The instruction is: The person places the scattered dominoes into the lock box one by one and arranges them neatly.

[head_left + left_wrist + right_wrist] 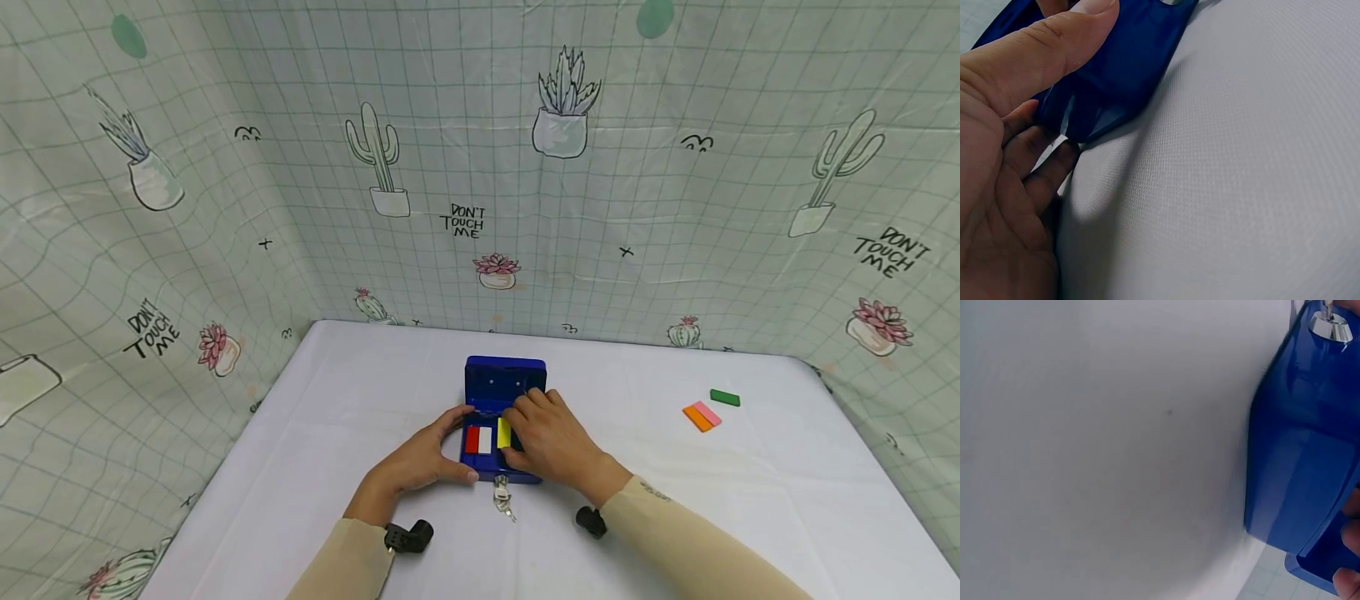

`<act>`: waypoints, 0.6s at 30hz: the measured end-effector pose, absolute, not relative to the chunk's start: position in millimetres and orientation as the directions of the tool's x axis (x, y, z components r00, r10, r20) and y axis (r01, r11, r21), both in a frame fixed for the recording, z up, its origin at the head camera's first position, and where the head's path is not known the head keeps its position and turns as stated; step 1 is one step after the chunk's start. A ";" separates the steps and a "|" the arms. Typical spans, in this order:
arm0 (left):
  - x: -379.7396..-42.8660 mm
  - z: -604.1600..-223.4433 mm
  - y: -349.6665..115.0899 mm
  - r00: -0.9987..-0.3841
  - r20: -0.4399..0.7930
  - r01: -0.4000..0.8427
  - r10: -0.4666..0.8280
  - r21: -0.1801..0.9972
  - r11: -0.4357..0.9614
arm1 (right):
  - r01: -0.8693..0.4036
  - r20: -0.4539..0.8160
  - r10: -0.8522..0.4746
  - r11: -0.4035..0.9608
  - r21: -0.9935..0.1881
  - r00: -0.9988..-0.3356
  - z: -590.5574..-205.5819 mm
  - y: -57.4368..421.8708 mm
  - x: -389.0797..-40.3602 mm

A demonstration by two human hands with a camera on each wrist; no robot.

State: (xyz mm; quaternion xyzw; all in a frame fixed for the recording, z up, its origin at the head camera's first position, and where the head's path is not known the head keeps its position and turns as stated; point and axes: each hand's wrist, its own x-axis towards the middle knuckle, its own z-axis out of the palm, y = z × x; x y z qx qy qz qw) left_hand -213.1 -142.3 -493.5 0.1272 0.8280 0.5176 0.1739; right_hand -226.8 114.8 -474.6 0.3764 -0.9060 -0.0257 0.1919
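Observation:
A small blue metal cash box [505,375] stands with its lid raised. Inside it, a red block [472,439] and a white block [485,440] lie side by side, with a yellow block [504,432] to their right. My left hand [420,454] holds the box by its left side, thumb at the front corner and fingers toward the back. Reaching in from the right, my right hand [551,437] pinches the yellow block, its thumb near the front end and curled fingers near the back. That hand hides the box's right part. Keys [502,500] hang from the front lock [1331,327].
On the white-covered table [637,392], an orange block [697,418] and a pink block [708,412] lie together at the right. A green block [725,397] lies just behind them. A printed cloth [450,275] hangs behind the table and along its sides.

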 end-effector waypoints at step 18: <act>-212.3 -494.7 -141.7 -0.909 -0.158 0.031 0.386 0.898 0.439 | -0.688 0.266 -0.732 0.681 0.252 -0.627 -476.8 107.1 -231.4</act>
